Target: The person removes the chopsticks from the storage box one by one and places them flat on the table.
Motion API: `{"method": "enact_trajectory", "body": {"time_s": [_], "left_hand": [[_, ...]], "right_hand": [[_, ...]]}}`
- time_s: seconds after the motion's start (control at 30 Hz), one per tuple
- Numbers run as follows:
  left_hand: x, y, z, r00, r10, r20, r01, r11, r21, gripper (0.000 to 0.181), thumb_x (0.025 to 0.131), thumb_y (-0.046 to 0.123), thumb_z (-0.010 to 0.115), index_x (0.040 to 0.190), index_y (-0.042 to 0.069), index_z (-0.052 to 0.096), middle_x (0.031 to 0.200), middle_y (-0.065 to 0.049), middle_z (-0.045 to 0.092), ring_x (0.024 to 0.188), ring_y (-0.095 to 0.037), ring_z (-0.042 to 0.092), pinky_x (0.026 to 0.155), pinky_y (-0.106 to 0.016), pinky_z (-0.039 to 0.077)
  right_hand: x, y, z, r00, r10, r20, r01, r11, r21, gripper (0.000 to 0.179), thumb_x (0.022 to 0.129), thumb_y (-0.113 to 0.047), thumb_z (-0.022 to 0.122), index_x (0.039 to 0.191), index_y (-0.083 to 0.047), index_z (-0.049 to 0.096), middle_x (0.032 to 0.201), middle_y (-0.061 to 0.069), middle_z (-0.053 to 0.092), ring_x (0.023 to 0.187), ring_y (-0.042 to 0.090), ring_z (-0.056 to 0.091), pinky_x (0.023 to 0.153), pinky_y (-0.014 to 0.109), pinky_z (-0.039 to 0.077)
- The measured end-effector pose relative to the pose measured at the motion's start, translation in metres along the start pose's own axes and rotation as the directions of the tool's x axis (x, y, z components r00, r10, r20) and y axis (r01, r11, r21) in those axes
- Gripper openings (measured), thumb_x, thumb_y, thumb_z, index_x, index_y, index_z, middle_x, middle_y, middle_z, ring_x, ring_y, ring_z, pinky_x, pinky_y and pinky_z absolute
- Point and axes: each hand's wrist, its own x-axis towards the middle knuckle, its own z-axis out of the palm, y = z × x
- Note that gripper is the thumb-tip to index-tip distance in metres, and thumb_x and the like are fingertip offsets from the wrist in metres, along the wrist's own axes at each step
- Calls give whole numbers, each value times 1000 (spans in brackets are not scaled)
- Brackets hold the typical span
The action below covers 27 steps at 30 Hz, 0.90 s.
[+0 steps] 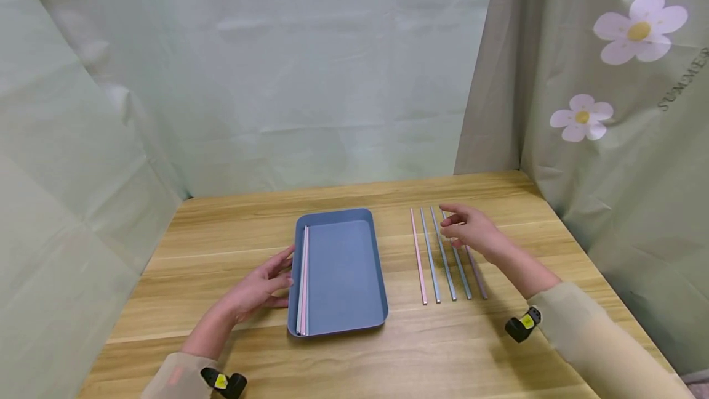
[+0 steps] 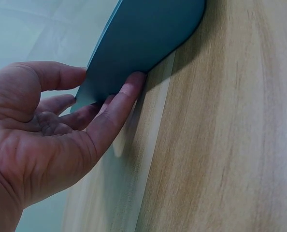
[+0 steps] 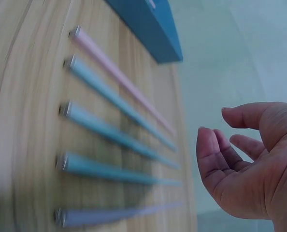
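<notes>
A shallow blue-grey tray [image 1: 346,276] lies on the wooden table, with a few pink and pale chopsticks [image 1: 303,282] along its left side. My left hand [image 1: 260,285] rests against the tray's left outer wall, thumb by the rim and fingers spread along the side. To the right of the tray several chopsticks lie in a row: a pink chopstick [image 1: 418,260] nearest the tray, then blue chopsticks [image 3: 112,128], then a purple chopstick [image 1: 476,273]. Over the far part of this row hovers my right hand [image 1: 473,233], fingers loosely bent, nothing between them.
The wooden table [image 1: 232,233] reaches back to a pale green curtain [image 1: 343,91]. Another curtain [image 1: 587,202] with printed flowers hangs along the right edge. A small black wrist camera [image 1: 520,327] sits at the right sleeve, and another wrist camera [image 1: 224,382] at the left.
</notes>
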Motion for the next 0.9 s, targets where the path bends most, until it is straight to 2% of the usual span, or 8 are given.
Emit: {"method": "enact_trajectory", "body": {"time_s": [0.13, 0.27, 0.37, 0.47, 0.63, 0.8, 0.9], "left_hand": [[0, 0, 0, 1000, 1, 1, -1, 1000, 2, 80, 101, 4, 57, 166, 21, 14, 168, -22, 13, 145, -47, 32, 92, -54, 55], [1, -1, -1, 1000, 2, 3, -2, 1000, 4, 80, 101, 5, 57, 166, 21, 14, 168, -21, 13, 145, -46, 32, 92, -54, 55], [1, -2, -1, 1000, 1, 2, -1, 1000, 3, 79, 101, 5, 57, 166, 21, 14, 168, -21, 13, 145, -46, 32, 92, -54, 55], [0, -2, -1, 1000, 1, 3, -1, 1000, 0, 80, 101, 4, 57, 166, 21, 14, 168, -22, 13, 145, -46, 32, 92, -54, 55], [0, -2, -1, 1000, 0, 6, 0, 1000, -6, 79, 102, 5, 57, 166, 22, 14, 168, -21, 12, 145, -46, 31, 92, -54, 55], [1, -2, -2, 1000, -2, 3, 2, 1000, -8, 79, 102, 6, 57, 166, 23, 15, 168, -21, 13, 145, -45, 33, 92, -53, 55], [2, -3, -2, 1000, 4, 6, -4, 1000, -7, 78, 102, 6, 57, 166, 23, 14, 168, -21, 13, 144, -45, 34, 92, -53, 56]], "right_hand": [[6, -12, 17, 999, -18, 30, 17, 1000, 21, 66, 97, -11, 67, 156, -3, 38, 129, 26, 56, 110, 39, 60, 88, 51, 56], [10, -26, 35, 998, -28, 65, 25, 999, 45, 64, 98, -9, 66, 156, -4, 40, 126, 22, 58, 105, 31, 62, 89, 49, 56], [12, -38, 51, 995, -30, 95, 22, 996, 84, 62, 97, -7, 66, 154, -3, 42, 126, 22, 59, 107, 30, 63, 90, 46, 56], [14, -48, 67, 991, -24, 129, 7, 991, 131, 60, 97, -5, 67, 153, -4, 45, 129, 23, 59, 111, 33, 63, 91, 44, 57], [21, -58, 96, 981, -28, 191, -9, 982, 188, 58, 97, -3, 66, 151, -2, 46, 132, 26, 58, 118, 40, 61, 95, 49, 54], [29, -65, 121, 969, -42, 242, -2, 983, 181, 56, 95, -4, 67, 148, -2, 50, 130, 21, 62, 119, 41, 61, 96, 50, 54], [34, -66, 134, 963, -39, 268, -6, 987, 163, 54, 95, -6, 68, 147, -4, 53, 131, 17, 64, 118, 36, 63, 94, 46, 55]]}}
